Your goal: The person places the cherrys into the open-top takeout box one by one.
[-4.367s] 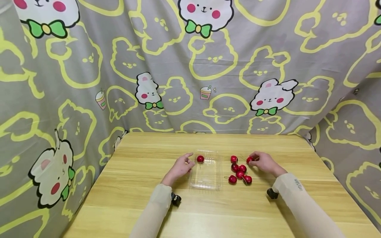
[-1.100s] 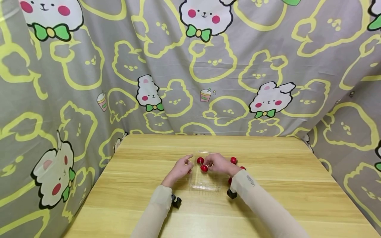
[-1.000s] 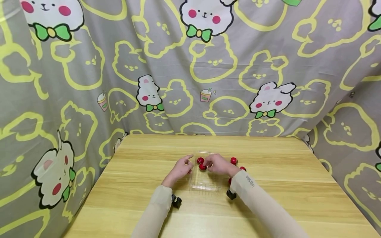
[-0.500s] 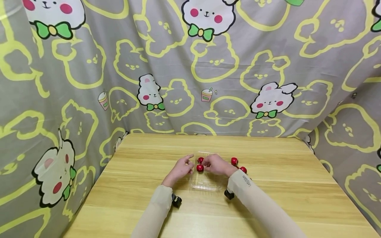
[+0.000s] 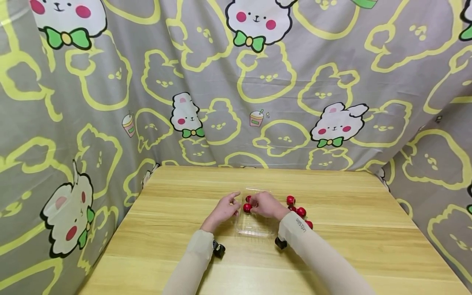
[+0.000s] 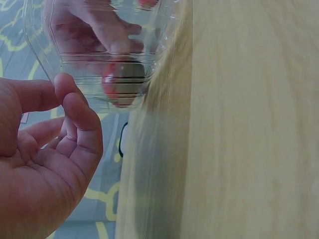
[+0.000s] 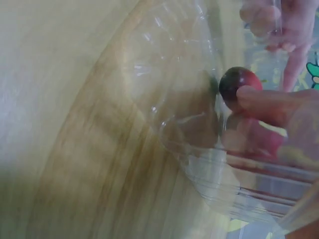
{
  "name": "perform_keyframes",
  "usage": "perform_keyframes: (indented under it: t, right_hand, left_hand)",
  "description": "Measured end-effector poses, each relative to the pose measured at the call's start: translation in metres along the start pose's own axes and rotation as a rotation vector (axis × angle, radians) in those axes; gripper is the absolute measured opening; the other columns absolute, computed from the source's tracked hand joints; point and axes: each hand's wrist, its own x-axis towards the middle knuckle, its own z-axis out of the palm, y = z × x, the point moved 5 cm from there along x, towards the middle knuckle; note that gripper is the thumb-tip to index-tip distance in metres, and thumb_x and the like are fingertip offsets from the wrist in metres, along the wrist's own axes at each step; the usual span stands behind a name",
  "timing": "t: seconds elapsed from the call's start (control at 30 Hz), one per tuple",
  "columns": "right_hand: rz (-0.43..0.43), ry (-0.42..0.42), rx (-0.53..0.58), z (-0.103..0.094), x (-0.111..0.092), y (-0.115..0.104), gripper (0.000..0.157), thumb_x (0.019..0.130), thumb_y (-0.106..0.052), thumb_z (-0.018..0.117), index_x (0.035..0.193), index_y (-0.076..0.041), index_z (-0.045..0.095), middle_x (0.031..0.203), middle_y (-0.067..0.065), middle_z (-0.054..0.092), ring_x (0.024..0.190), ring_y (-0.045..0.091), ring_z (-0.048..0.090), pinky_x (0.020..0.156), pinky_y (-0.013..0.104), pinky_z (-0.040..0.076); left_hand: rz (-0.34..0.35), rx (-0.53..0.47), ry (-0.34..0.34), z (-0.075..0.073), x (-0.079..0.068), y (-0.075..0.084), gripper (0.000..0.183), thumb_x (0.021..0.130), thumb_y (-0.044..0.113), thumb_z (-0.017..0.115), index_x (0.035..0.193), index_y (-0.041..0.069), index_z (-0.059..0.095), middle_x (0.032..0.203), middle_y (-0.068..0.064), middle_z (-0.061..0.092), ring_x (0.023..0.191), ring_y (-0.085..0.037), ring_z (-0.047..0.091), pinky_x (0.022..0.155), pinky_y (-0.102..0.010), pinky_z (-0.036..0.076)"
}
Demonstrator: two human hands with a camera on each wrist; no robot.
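A clear plastic container (image 5: 254,233) stands on the table in the head view. My left hand (image 5: 223,209) is at its left side; the left wrist view shows thumb and index finger pinching the rim. My right hand (image 5: 269,205) reaches inside, its fingertips at a dark red cherry (image 5: 247,207). In the right wrist view a fingertip lies on a cherry (image 7: 238,84), with another red cherry (image 7: 266,139) seen through plastic. Behind the held one, a second cherry (image 5: 248,198) is partly covered by the hand.
Right of the container lie several loose cherries (image 5: 301,212) on the wooden table (image 5: 350,229), some partly behind the right forearm. A patterned curtain (image 5: 221,135) hangs at the back and sides. Each wrist carries a small black camera (image 5: 219,249).
My right hand has gone from the loose cherries on the right into the container, carrying one cherry, which then shifted slightly left beside the other. The left hand has stayed at the container's side.
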Motion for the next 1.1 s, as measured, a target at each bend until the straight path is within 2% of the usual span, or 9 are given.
perform_keyframes:
  t: [0.17,0.43,0.67,1.1]
  right_hand:
    - [0.021,0.012,-0.007,0.001,0.0021,0.0017,0.009,0.08,-0.01,0.075,0.084,-0.011,0.067,0.077,-0.003,0.064,0.072,0.011,0.06,0.066,0.029,0.05]
    - [0.052,-0.001,0.014,0.003,0.0052,0.0042,0.011,0.08,-0.008,0.075,0.09,-0.009,0.069,0.08,-0.002,0.063,0.073,0.01,0.057,0.067,0.027,0.049]
    - [0.054,0.016,0.016,0.0014,0.0046,0.0052,0.013,0.08,-0.008,0.075,0.091,-0.009,0.069,0.083,-0.001,0.065,0.077,0.012,0.059,0.07,0.029,0.051]
    - [0.032,0.033,0.023,0.0005,0.0052,0.0033,0.012,0.078,-0.01,0.077,0.088,-0.01,0.07,0.084,0.0,0.067,0.079,0.014,0.062,0.073,0.031,0.051]
  left_hand:
    - [-0.01,0.003,-0.004,-0.0002,-0.0015,0.001,0.053,0.092,0.004,0.054,0.142,-0.003,0.037,0.079,-0.006,0.054,0.057,-0.013,0.058,0.056,-0.03,0.05]
    - [-0.014,0.003,-0.002,-0.0008,-0.0019,-0.0008,0.053,0.092,0.003,0.054,0.142,-0.003,0.036,0.081,-0.006,0.054,0.058,-0.013,0.058,0.056,-0.029,0.05]
    - [-0.01,0.002,-0.004,-0.0005,-0.0009,-0.0006,0.054,0.092,0.002,0.054,0.142,-0.003,0.036,0.081,-0.007,0.054,0.059,-0.013,0.058,0.06,-0.034,0.053]
    - [0.001,0.004,0.007,-0.0017,-0.003,0.0021,0.055,0.09,0.002,0.055,0.142,-0.004,0.037,0.08,-0.006,0.055,0.059,-0.013,0.058,0.06,-0.035,0.053]
